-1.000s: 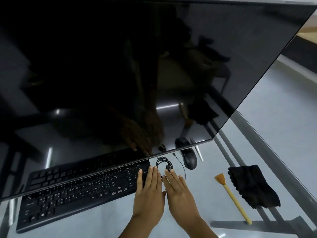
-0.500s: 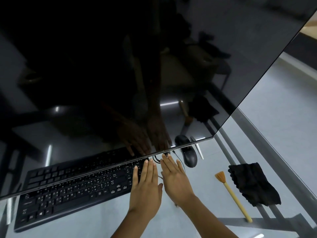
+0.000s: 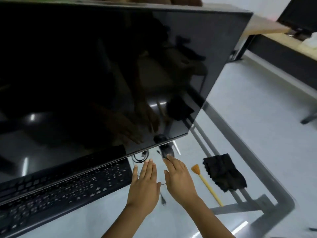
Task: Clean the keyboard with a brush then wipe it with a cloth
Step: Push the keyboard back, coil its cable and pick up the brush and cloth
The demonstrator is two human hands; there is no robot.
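Note:
A black keyboard (image 3: 68,191) lies on the glass desk, its far edge hidden under the big dark monitor. My left hand (image 3: 145,182) hovers flat just right of the keyboard's end, fingers straight, holding nothing. My right hand (image 3: 180,179) is beside it, fingers extended, fingertips reaching the black mouse (image 3: 167,151). A yellow-handled brush (image 3: 205,184) with orange bristles lies to the right of my right hand. A black cloth (image 3: 224,172) sits crumpled just beyond the brush.
A large dark monitor (image 3: 103,74) overhangs the desk and hides the back of the keyboard. A coiled black cable (image 3: 139,158) lies between keyboard and mouse. The glass desk's (image 3: 171,224) metal frame (image 3: 267,191) runs along the right. A wooden desk (image 3: 267,26) stands at the far right.
Both hands shifted right, away from the keyboard's end; my right hand now reaches the mouse. The camera tilted, bringing the monitor's top edge into view.

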